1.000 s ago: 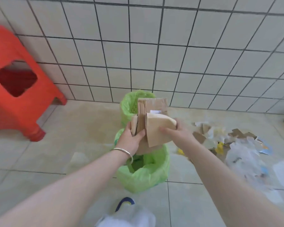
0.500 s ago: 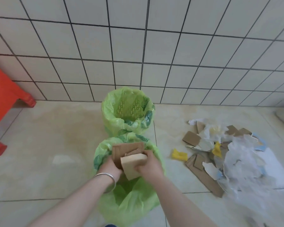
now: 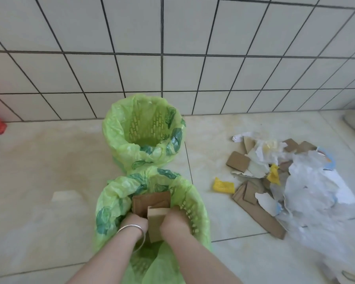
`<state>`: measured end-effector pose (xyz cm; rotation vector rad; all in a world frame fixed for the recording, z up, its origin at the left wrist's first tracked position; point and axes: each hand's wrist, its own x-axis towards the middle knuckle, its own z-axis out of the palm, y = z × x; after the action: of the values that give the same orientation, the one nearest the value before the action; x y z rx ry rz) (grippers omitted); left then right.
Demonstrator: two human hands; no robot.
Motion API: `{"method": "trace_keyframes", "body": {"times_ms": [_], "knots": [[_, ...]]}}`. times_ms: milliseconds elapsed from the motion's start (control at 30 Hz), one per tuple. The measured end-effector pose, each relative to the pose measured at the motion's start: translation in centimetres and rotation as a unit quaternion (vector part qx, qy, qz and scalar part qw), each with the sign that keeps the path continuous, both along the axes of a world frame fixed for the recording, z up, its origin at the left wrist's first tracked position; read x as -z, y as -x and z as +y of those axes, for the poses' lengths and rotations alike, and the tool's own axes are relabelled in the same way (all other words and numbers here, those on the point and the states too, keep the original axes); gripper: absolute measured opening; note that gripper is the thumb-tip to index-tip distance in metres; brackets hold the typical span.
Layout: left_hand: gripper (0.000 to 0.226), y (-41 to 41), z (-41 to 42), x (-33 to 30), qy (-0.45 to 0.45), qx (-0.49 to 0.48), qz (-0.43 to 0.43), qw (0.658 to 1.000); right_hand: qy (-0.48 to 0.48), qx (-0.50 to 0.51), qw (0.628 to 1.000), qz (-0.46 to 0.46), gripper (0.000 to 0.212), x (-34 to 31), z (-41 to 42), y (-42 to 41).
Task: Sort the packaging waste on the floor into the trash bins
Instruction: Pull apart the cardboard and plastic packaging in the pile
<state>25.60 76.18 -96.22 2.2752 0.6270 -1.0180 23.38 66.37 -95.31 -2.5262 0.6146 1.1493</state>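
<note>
Cardboard (image 3: 152,203) gripped by both hands (image 3: 152,222)

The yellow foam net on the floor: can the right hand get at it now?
Probably not at once. The yellow foam net lies bare on the tiles, nothing over it, but the right hand grips brown cardboard pieces inside the near green-lined bin.

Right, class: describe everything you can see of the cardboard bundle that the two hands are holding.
The cardboard bundle is several flat brown pieces stacked together, with a paler tan piece in front. It looks like plain, creased corrugated card. It stands roughly upright, lowered into the mouth of the near bin, which has a green liner. The left hand grips it from one side and the right hand from the other. Its lower end is hidden.
</note>
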Motion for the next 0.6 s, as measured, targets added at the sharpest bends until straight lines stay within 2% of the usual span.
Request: {"method": "trace_keyframes", "body": {"times_ms": [133,200,333,400,467,600], "knots": [[0.019,0.3,-0.4,-2.7,-0.025,-0.008,-0.017,1.0,0.02,-0.078,0.995,-0.059,0.033,-3.1,-0.2,0.8],[0.024,0.7,-1.0,-4.5,-0.033,-0.017,-0.05,0.998,-0.007,-0.047,0.992,-0.116,0.03,-5.0,-0.7,1.5],[0.037,2.5,-3.4,-9.5,-0.071,-0.028,-0.218,0.973,-0.089,0.044,0.968,-0.23,0.026,-9.8,-2.8,3.9],[0.034,3.7,-5.8,-12.4,-0.062,0.037,-0.288,0.955,-0.139,0.096,0.945,-0.28,0.028,-11.9,-4.5,5.6],[0.029,4.9,-8.9,-14.8,-0.026,0.13,-0.315,0.94,-0.167,0.15,0.923,-0.311,0.025,-13.6,-6.8,7.3],[0.023,7.0,-16.3,-16.2,0.026,0.246,-0.284,0.927,-0.176,0.244,0.895,-0.329,0.017,-14.4,-13.2,11.2]]}}
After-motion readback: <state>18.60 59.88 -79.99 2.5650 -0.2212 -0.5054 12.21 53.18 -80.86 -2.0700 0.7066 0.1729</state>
